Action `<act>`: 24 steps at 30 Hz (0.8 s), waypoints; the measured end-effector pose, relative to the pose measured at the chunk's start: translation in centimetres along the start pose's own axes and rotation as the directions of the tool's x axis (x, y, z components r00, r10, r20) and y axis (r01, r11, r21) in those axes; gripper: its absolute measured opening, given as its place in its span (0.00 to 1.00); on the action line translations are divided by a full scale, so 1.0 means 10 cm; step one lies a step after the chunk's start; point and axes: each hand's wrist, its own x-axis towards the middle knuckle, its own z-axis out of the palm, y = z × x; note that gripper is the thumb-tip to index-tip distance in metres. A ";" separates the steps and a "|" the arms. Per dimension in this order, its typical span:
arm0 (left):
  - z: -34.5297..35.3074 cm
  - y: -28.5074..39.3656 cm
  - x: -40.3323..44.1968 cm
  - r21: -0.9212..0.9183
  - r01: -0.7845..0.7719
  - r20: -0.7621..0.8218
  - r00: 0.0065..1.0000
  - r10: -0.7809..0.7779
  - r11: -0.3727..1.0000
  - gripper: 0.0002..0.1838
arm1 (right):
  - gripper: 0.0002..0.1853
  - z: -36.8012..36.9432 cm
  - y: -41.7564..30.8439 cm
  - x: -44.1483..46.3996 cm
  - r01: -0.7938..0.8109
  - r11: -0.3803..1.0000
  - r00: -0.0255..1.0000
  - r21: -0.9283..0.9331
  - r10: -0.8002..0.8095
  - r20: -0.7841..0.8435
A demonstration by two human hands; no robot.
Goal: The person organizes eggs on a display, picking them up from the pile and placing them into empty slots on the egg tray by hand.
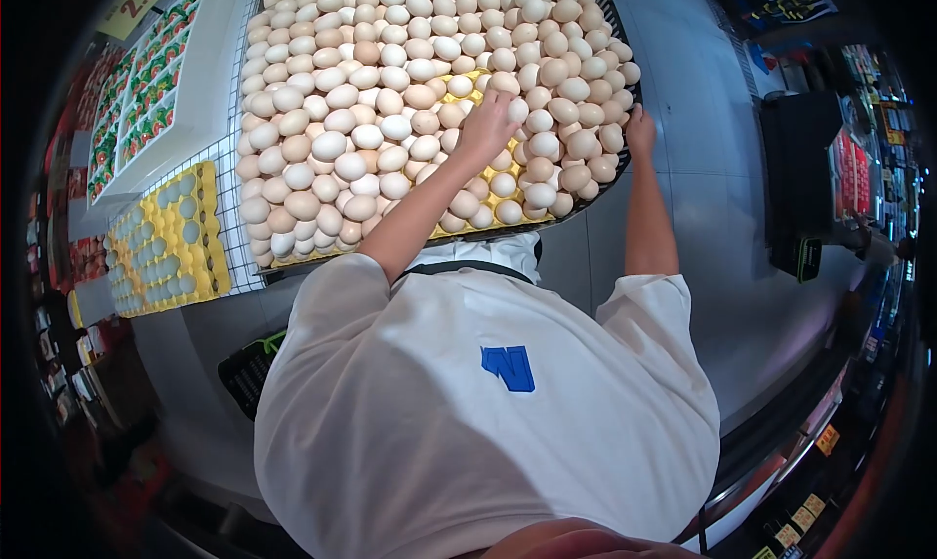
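A wide display of brown and cream eggs (365,161) spreads in front of me, with several stacked on yellow egg trays (476,190). My left hand (486,127) is among them, its fingers curled against a pale egg (517,109) near a gap where yellow tray shows. Its fingertips are partly hidden, but they look closed on that egg. On the right side, my right hand (640,132) is closed at the black rim (625,155) of the display. The far side of its fingers does not show.
Left of the eggs stands a white wire rack (227,100). A yellow tray with bluish eggs (168,239) and a white box of green-and-red packs (146,95) lie there. Grey floor (703,198) runs along the right, with a black stand (802,173) beyond.
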 end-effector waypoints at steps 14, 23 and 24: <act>-0.78 -0.09 -0.08 0.158 0.079 -0.018 0.997 -0.077 0.984 0.19 | 0.30 0.07 0.15 0.07 0.052 0.999 0.999 -0.014 -0.051 0.008; -1.77 -0.88 -0.55 0.682 0.133 -0.034 0.988 -0.151 0.719 0.10 | 0.29 0.05 0.15 0.06 0.018 1.000 1.000 0.000 -0.018 0.019; -1.80 -0.92 -0.55 0.674 0.140 -0.021 0.985 -0.170 0.726 0.15 | 0.29 0.05 0.15 0.06 0.031 0.999 0.999 -0.019 -0.030 0.022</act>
